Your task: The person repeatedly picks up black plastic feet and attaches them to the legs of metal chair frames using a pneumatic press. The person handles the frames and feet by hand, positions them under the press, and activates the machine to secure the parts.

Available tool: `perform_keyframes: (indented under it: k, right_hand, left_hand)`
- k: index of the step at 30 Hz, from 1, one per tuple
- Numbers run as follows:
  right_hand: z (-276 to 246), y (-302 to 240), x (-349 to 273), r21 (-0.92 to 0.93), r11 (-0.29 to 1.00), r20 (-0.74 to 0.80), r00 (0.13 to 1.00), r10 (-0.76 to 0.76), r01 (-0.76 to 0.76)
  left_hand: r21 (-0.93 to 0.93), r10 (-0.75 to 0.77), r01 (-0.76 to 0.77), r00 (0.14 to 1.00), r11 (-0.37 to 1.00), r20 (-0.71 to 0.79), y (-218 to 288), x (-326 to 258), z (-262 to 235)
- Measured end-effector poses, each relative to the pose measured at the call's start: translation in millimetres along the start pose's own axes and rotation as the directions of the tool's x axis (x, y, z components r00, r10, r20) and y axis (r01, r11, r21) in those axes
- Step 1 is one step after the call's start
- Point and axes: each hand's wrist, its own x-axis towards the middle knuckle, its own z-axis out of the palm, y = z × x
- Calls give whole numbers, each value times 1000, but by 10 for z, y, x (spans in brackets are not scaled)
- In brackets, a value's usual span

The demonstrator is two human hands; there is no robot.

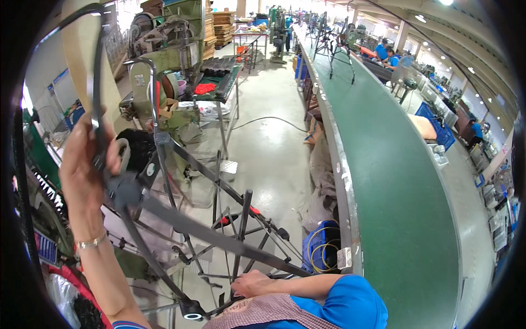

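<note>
My left hand [85, 164] is raised at the left, its fingers closed round the upper part of a black curved handle bar [98, 71]. That bar belongs to a folding frame of grey and black metal tubes [208, 233] with small red clips, which spreads across the lower middle. Down at the bottom, my right hand [253, 284] grips a low tube of the same frame; the blue sleeve of that arm runs off to the right. A round black end piece [192, 312] of the frame sits near the bottom edge.
A long green conveyor belt [400, 181] runs along the right, with more frames standing on its far end. A blue crate with yellow cable [320, 244] stands beside it. A green machine [172, 60] and work table are behind. People in blue work far right.
</note>
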Motion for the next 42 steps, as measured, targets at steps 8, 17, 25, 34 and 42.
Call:
perform_keyframes:
  k: [8,17,25,34,42]
  right_hand:
    - [991,-11,-324,-54,950,-115,943,-312,308]
    - [1425,-596,-67,66,783,171,766,-620,619]
    - [1608,-1195,-255,221,591,356,500,-790,776]
    - [1279,-883,-45,-64,882,695,655,-296,466]
    - [1338,-780,419,-81,907,691,679,-247,413]
  left_hand:
    - [-85,277,-266,945,960,173,1369,-2096,-212]
    - [629,607,-167,529,760,-593,1878,-3816,162]
    - [553,442,417,338,721,-831,2044,-5013,-353]
    - [326,441,724,34,608,-897,1392,-7136,-1432]
    - [54,354,969,-36,242,-935,449,-8541,-1902]
